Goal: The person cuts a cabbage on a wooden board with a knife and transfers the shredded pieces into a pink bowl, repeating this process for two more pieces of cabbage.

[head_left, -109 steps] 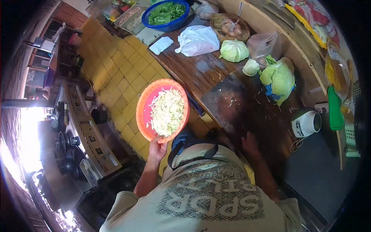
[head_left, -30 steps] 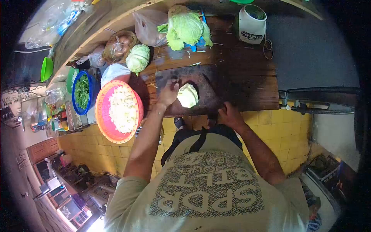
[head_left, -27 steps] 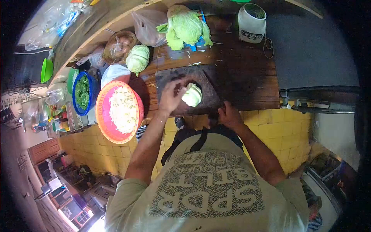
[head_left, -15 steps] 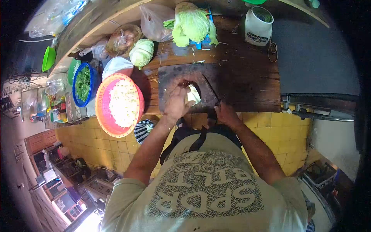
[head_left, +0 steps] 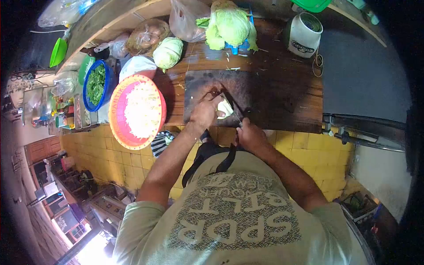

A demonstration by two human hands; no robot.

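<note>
On the dark cutting board (head_left: 260,86), my left hand (head_left: 204,114) is closed over a pale cabbage piece (head_left: 225,110), pressing it to the surface. My right hand (head_left: 251,136) grips the handle of a knife (head_left: 236,114). Its blade slants up and to the left, along the right side of the cabbage piece; whether it touches cannot be told. Left of the board stands a pink-orange basin (head_left: 113,110), full of bright shredded pale vegetable (head_left: 140,110).
Behind the board are a whole cabbage (head_left: 168,53), a leafy head (head_left: 229,27), plastic bags (head_left: 187,22) and a white container (head_left: 304,35). A blue-rimmed basket (head_left: 86,90) with chopped greens stands left. The wooden table (head_left: 300,104) ends near my waist.
The knife has moved left and its blade now lies alongside the cabbage piece. My right hand has shifted slightly left. My left hand keeps its hold, and the whole view has tilted a little.
</note>
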